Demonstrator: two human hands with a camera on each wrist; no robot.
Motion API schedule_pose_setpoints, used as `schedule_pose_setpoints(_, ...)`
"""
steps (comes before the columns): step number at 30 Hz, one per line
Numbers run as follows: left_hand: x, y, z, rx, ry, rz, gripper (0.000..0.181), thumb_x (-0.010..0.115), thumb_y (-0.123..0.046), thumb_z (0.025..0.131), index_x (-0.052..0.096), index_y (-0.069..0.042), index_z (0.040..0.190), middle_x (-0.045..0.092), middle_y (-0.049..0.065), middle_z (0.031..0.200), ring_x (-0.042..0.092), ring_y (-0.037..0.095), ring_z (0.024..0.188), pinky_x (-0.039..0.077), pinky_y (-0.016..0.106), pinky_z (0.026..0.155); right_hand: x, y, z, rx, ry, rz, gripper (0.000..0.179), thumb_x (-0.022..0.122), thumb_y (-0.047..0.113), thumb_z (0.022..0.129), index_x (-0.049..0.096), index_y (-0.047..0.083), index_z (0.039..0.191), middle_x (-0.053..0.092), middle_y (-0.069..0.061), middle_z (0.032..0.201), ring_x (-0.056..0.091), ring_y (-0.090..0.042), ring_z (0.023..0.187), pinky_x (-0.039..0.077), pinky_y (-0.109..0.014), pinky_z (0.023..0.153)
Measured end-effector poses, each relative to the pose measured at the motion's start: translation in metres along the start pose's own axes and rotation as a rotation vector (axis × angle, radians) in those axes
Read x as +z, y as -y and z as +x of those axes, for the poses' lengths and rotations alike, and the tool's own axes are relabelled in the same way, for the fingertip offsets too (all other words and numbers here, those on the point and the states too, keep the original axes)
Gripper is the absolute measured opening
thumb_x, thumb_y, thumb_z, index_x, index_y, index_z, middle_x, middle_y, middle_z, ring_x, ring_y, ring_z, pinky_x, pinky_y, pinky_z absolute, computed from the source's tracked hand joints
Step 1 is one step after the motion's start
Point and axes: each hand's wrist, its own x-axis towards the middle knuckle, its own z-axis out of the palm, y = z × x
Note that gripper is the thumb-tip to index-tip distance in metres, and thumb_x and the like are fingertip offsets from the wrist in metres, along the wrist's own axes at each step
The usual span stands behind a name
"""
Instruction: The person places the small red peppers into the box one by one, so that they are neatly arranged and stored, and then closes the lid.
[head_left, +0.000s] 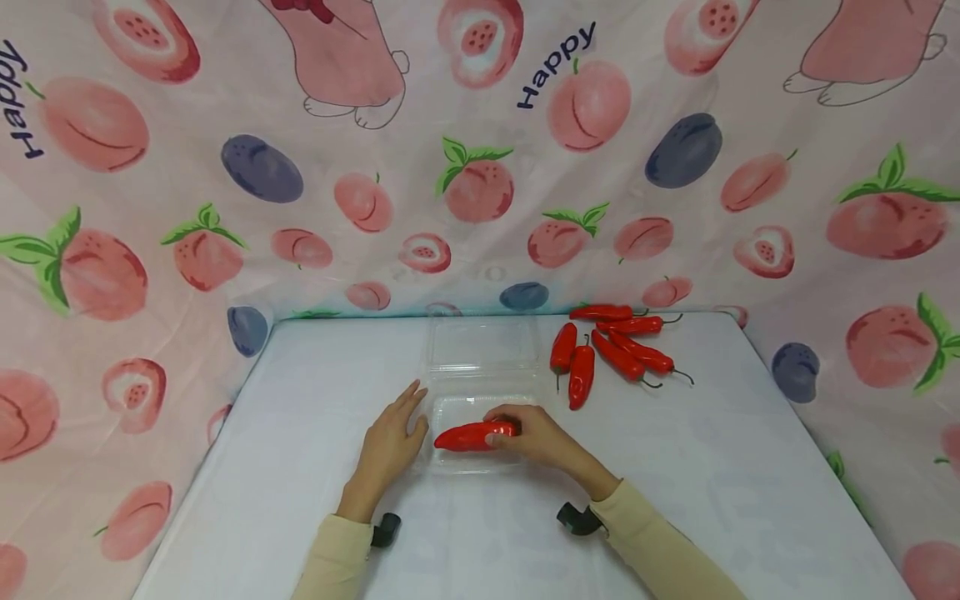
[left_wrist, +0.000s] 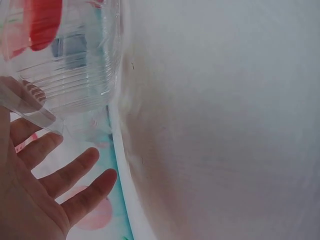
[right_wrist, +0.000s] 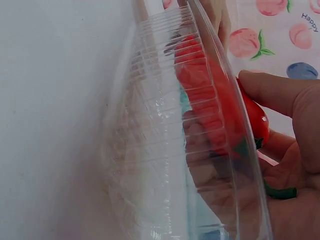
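Note:
A clear plastic hinged box [head_left: 480, 467] lies opened on the table, its lid [head_left: 483, 343] folded back toward the far edge. My right hand [head_left: 543, 435] grips a glossy red chili pepper [head_left: 461, 437] by its stem end, over the box's base, the tip pointing left. In the right wrist view the thumb presses the pepper [right_wrist: 257, 122] near its green stem [right_wrist: 281, 192], and the box wall covers part of both. My left hand [head_left: 390, 443] is at the box's left side, its fingers [left_wrist: 70, 172] extended and spread, holding nothing.
Several more red chili peppers [head_left: 581, 379] lie to the right of the lid at the far side of the white table [head_left: 315, 400]. Behind stands a pink fruit-print cloth [head_left: 390, 125]. A dark wrist camera [head_left: 579, 519] is on the right arm, another [head_left: 386, 530] on the left.

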Motion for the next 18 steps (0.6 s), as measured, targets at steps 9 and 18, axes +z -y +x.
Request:
schedule_pose_setpoints(9, 0.0001, -0.0004, -0.0006, 0.004, -0.009, -0.001, 0.047, 0.054, -0.023, 0.096, 0.054, -0.018, 0.142, 0.044, -0.004, 0.155, 0.053, 0.03, 0.133, 0.049, 0.052, 0.104, 0.0064, -0.0013, 0.0033, -0.012, 0.038, -0.048, 0.03, 0.074, 0.025, 0.086, 0.068, 0.017, 0.115, 0.066, 0.0, 0.104, 0.058, -0.016, 0.091, 0.056, -0.025, 0.073)
schedule_pose_setpoints(18, 0.0023, 0.0008, -0.0011, 0.014, -0.024, 0.0, 0.047, 0.058, -0.022, 0.095, 0.054, -0.018, 0.142, 0.044, -0.003, 0.154, 0.053, 0.03, 0.133, 0.048, 0.051, 0.104, 0.0102, -0.0004, 0.0034, 0.013, 0.067, -0.077, 0.027, 0.074, 0.027, 0.086, 0.068, 0.019, 0.111, 0.067, 0.001, 0.102, 0.058, -0.015, 0.088, 0.055, -0.026, 0.073)
